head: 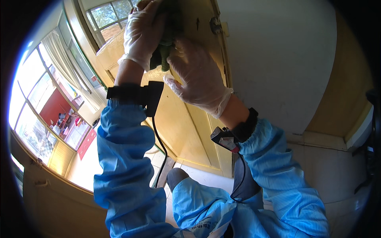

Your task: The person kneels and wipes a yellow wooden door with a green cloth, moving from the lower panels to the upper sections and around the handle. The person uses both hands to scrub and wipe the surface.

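Note:
A dark green cloth (pixel 164 58) is bunched against the upper part of a yellow wooden door (pixel 190 134). My left hand (pixel 141 35), in a thin translucent glove, grips the cloth from its left side near the top of the view; its fingertips are partly cut off and shadowed. Lower and to the right, my right hand (pixel 199 78) wears the same kind of glove. Its thumb and fingers are apart, with the fingertips close to the cloth and the door face. Whether they touch the cloth is hard to see in the shadow.
A metal door lock (pixel 215 26) sits on the door's right edge. Behind it stands a white wall (pixel 276 59). To the left, a bright doorway shows a red mat (pixel 87 144) and a curtain (pixel 61 56). Black cables (pixel 162 142) hang from devices strapped to both wrists.

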A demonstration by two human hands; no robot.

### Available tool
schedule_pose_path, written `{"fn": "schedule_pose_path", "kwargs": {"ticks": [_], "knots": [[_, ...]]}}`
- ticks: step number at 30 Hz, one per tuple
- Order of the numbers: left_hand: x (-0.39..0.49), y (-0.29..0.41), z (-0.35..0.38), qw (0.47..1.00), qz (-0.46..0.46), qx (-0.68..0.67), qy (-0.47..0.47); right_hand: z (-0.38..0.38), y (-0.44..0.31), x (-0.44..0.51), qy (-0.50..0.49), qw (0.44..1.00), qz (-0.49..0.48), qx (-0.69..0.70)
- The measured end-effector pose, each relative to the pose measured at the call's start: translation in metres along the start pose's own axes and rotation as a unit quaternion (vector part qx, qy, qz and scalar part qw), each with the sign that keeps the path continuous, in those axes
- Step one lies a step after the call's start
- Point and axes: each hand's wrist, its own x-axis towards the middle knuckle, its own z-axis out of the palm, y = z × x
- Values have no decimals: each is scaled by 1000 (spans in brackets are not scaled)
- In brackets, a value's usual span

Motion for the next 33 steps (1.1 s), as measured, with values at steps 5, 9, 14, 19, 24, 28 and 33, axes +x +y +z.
{"fn": "schedule_pose_path", "kwargs": {"ticks": [5,9,14,19,24,28,33], "knots": [[-7,-13,-4,899,-145,-413,9,3,4,7,46,995,-1,91],[-10,-23,-1,892,-163,-422,-1,4,8,9,32,998,-27,56],[-28,-20,10,844,-165,-499,-105,6,15,16,96,991,-65,62],[-39,-7,-1,703,-309,-629,-125,7,18,21,71,989,-55,118],[-30,1,0,594,-382,-700,-104,6,16,15,56,991,-47,110],[-28,3,1,515,-426,-738,-95,12,14,9,43,994,-45,93],[-26,4,1,479,-444,-752,-86,17,22,8,57,993,-58,91]]}}
